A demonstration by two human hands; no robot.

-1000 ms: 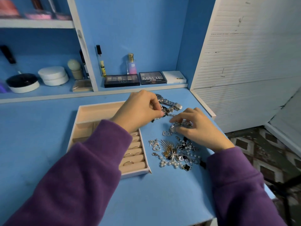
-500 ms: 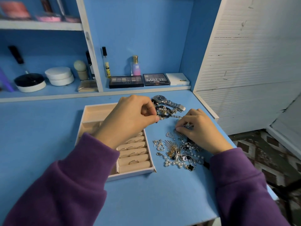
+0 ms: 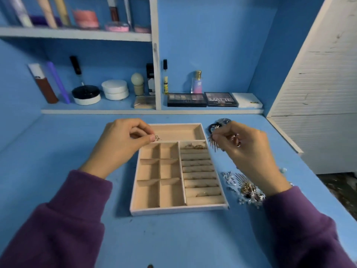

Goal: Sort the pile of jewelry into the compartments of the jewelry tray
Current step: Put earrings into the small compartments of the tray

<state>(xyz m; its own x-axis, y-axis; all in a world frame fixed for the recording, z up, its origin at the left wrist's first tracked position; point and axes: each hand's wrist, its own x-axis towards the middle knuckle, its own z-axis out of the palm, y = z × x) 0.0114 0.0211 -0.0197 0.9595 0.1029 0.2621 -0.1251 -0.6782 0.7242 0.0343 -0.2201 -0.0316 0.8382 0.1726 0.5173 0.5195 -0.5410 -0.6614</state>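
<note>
Over the rear-left corner of the beige compartmented jewelry tray [image 3: 177, 210], I see left hand [image 3: 119, 146] pinching a small blurred metal ring [image 3: 156, 137]. Right hand [image 3: 249, 151], beside the tray, grips a spiky gold piece [image 3: 213, 145]. Its wrist half-hides the jewelry pile [image 3: 247, 190].

You have bare blue desk [image 3: 58, 151] left of the jewelry tray [image 3: 177, 210] and in front of it. Your left hand [image 3: 123, 144], pinching a ring [image 3: 156, 137], covers its far-left corner. Your right hand [image 3: 249, 151], gripping a spiked earring [image 3: 213, 145], hangs beside its far-right corner. The jewelry pile [image 3: 245, 188] crowds the right side, and the shelf ledge [image 3: 116, 111] closes the back.
</note>
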